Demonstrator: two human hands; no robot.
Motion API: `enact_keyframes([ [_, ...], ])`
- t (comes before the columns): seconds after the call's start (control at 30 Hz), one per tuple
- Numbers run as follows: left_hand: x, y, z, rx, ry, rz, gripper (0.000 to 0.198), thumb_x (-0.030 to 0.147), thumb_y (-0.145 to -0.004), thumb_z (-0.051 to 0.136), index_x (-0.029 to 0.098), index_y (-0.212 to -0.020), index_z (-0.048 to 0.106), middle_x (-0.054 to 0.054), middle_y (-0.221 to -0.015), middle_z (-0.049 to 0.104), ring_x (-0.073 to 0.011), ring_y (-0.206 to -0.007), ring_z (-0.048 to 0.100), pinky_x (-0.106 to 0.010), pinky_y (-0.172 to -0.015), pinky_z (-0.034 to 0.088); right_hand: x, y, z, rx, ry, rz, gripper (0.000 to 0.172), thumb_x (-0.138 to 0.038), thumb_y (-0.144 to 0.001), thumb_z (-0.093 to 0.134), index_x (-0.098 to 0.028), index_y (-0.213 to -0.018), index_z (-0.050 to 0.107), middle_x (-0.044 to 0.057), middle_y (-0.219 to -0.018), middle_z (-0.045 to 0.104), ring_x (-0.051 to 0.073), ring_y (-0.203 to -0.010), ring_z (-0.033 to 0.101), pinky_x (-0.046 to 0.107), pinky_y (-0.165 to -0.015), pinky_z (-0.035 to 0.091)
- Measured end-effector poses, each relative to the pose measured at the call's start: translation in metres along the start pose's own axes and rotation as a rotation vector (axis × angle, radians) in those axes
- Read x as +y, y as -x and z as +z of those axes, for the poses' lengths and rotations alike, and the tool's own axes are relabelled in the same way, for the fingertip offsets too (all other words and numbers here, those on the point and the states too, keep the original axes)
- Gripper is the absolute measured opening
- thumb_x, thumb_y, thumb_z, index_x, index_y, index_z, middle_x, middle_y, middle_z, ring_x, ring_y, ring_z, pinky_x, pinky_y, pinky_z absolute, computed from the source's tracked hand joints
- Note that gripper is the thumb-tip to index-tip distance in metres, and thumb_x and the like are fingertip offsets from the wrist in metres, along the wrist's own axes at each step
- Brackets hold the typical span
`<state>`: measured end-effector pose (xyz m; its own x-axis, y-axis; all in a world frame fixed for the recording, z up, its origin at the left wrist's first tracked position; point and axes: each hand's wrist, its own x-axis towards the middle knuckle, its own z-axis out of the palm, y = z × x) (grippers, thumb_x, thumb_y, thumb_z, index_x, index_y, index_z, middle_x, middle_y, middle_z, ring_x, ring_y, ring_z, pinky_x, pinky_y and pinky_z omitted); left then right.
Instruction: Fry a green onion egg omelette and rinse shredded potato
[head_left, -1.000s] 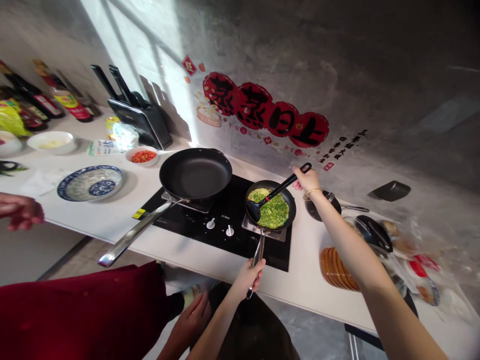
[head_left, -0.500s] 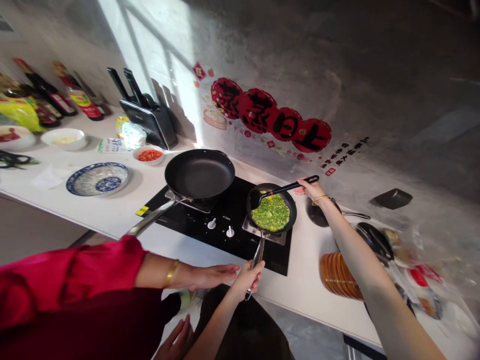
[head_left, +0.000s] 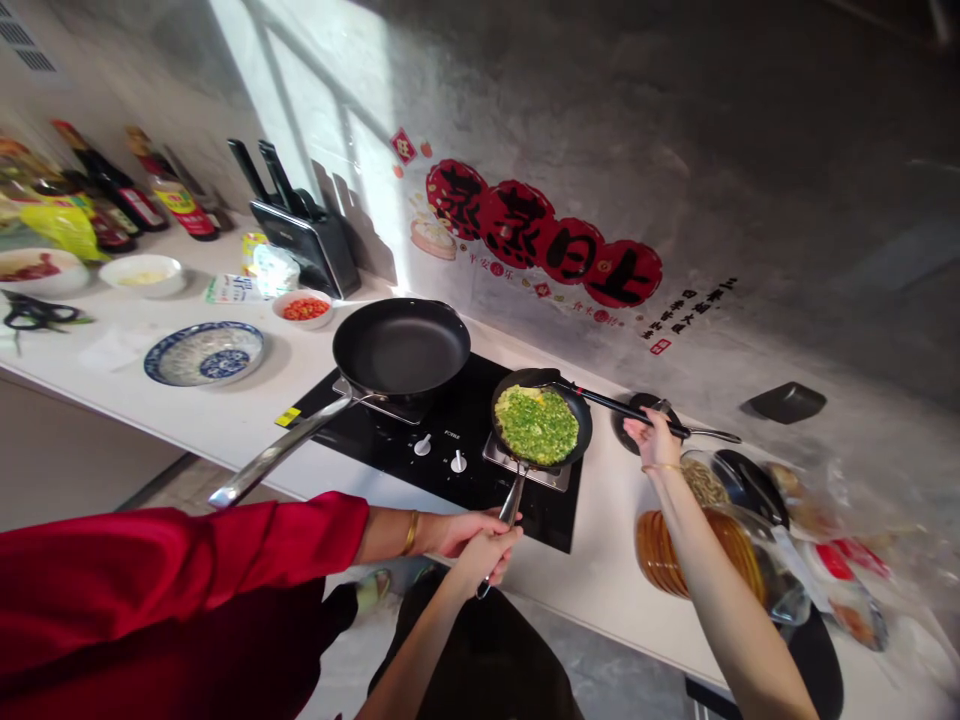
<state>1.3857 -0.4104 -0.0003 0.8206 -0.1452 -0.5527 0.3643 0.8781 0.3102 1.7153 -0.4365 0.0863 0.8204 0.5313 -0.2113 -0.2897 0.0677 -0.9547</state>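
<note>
A small black frying pan (head_left: pixel 581 428) sits on the right burner of the black cooktop (head_left: pixel 457 410), filled with a green and yellow omelette (head_left: pixel 537 424). My left hand (head_left: pixel 489 553) is closed round the pan's metal handle (head_left: pixel 513 497) at the counter's front edge. My right hand (head_left: pixel 654 437) grips the handle of a black spatula (head_left: pixel 600 398), whose blade rests on the pan's far rim. Another person's hand (head_left: pixel 469 525), on a red-sleeved arm (head_left: pixel 187 570), lies right beside my left hand.
A large empty black pan (head_left: pixel 401 347) with a long steel handle occupies the left burner. On the counter to the left stand a blue patterned plate (head_left: pixel 204 353), a small bowl of red chilli (head_left: pixel 304 309), a knife block (head_left: pixel 307 238) and sauce bottles (head_left: pixel 176 198). A wooden board (head_left: pixel 664 545) and utensils lie at right.
My right hand has dropped towards the counter, swinging the spatula flat across the pan's far rim. The other person's red-sleeved arm has reached further right, its hand now beside my left hand.
</note>
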Motion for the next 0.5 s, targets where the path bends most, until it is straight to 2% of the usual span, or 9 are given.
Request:
enact_keyframes([
  [0.1, 0.006, 0.010, 0.003, 0.000, -0.091, 0.017, 0.048, 0.036, -0.061, 0.075, 0.026, -0.100, 0.049, 0.002, -0.064, 0.057, -0.0164, -0.050, 0.052, -0.029, -0.051, 0.041, -0.011, 0.024, -0.027, 0.042, -0.035, -0.022, 0.034, -0.033, -0.058, 0.072, -0.015, -0.085, 0.061, 0.000, -0.054, 0.066, 0.014, -0.050, 0.066, 0.019, -0.048, 0.054],
  [0.17, 0.014, 0.017, 0.003, -0.032, -0.178, -0.009, 0.050, 0.036, -0.057, 0.078, 0.025, -0.097, 0.050, 0.001, -0.065, 0.059, -0.0189, -0.052, 0.056, -0.033, -0.054, 0.044, -0.016, 0.042, -0.042, 0.072, -0.060, -0.040, 0.033, -0.031, -0.058, 0.073, -0.015, -0.084, 0.061, 0.000, -0.056, 0.067, 0.014, -0.049, 0.065, 0.019, -0.048, 0.054],
  [0.27, 0.026, 0.022, 0.006, -0.075, -0.285, -0.045, 0.052, 0.038, -0.051, 0.081, 0.023, -0.091, 0.051, -0.003, -0.067, 0.062, -0.0236, -0.056, 0.060, -0.039, -0.056, 0.047, -0.019, 0.068, -0.057, 0.114, -0.085, -0.047, 0.030, -0.030, -0.059, 0.073, -0.016, -0.083, 0.061, 0.000, -0.055, 0.067, 0.014, -0.048, 0.065, 0.019, -0.048, 0.054],
  [0.33, 0.028, 0.019, 0.014, -0.053, -0.304, -0.003, 0.054, 0.040, -0.049, 0.082, 0.023, -0.090, 0.051, -0.003, -0.068, 0.062, -0.0230, -0.055, 0.060, -0.038, -0.054, 0.047, -0.021, 0.084, -0.063, 0.143, -0.098, -0.055, 0.028, -0.029, -0.060, 0.072, -0.016, -0.082, 0.061, 0.000, -0.053, 0.066, 0.014, -0.047, 0.065, 0.019, -0.047, 0.054],
  [0.4, 0.020, 0.012, 0.026, 0.083, -0.293, 0.117, 0.054, 0.043, -0.052, 0.080, 0.023, -0.092, 0.049, 0.000, -0.064, 0.059, -0.0178, -0.048, 0.055, -0.032, -0.048, 0.045, -0.023, 0.095, -0.064, 0.171, -0.108, -0.073, 0.027, -0.029, -0.061, 0.072, -0.016, -0.082, 0.060, 0.000, -0.052, 0.066, 0.014, -0.047, 0.065, 0.019, -0.047, 0.054],
  [0.5, -0.002, 0.001, 0.043, 0.433, -0.259, 0.354, 0.044, 0.050, -0.064, 0.072, 0.022, -0.087, 0.046, 0.007, -0.053, 0.046, -0.0072, -0.034, 0.036, -0.021, -0.037, 0.030, -0.025, 0.104, -0.062, 0.192, -0.122, -0.109, 0.027, -0.029, -0.062, 0.071, -0.016, -0.083, 0.060, 0.001, -0.052, 0.067, 0.014, -0.046, 0.064, 0.019, -0.047, 0.054],
])
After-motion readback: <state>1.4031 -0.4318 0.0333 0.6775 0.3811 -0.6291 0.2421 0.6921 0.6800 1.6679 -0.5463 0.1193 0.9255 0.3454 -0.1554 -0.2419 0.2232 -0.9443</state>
